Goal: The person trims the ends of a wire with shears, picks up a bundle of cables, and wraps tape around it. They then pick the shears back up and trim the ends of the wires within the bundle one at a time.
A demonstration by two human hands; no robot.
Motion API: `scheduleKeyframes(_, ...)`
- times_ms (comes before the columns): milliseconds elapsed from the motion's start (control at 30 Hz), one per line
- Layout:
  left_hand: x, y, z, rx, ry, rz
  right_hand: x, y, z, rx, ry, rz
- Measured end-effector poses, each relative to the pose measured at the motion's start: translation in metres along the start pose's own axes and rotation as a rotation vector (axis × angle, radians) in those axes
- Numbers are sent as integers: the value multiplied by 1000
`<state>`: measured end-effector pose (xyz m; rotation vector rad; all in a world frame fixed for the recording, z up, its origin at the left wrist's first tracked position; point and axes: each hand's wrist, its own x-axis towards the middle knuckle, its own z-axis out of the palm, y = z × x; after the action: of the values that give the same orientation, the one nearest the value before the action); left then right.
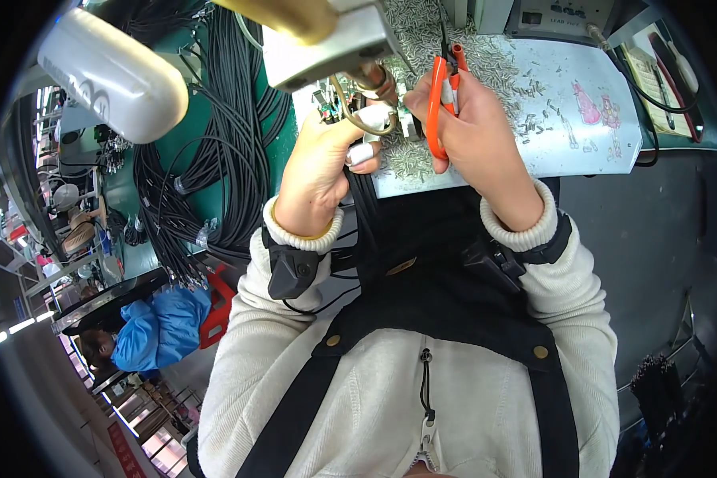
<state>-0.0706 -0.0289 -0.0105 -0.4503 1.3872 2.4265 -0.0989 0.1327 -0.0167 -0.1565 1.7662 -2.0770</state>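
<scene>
My right hand (pixel 474 131) grips a pair of orange-handled cutters (pixel 436 103), tips pointing up and away from me. My left hand (pixel 323 163) holds a black cable (pixel 366 207) by its end, where a white connector (pixel 365 153) and short bare wires stick out between my fingers. The cable hangs down from that hand over my dark apron. Both hands meet above the near edge of a white work board (pixel 581 135). The cutter jaws lie close to the cable end; whether they touch it is hidden by my fingers.
Several small cut wire bits (pixel 422 40) litter the board. A big bundle of black cables (pixel 215 159) lies on the green bench at left. A metal fixture with a brass part (pixel 327 40) hangs overhead. A person in blue (pixel 155 331) sits at lower left.
</scene>
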Motion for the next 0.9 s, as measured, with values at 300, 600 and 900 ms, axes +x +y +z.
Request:
scheduleKeyframes(300,-3,1,8,64,73,53,-1,2,1,22,17,1)
scheduleKeyframes(600,-27,-4,13,-30,136,47,-20,-3,-1,74,-22,16)
scheduleKeyframes(900,-64,-38,21,490,101,305,-43,4,4,-443,-28,-585)
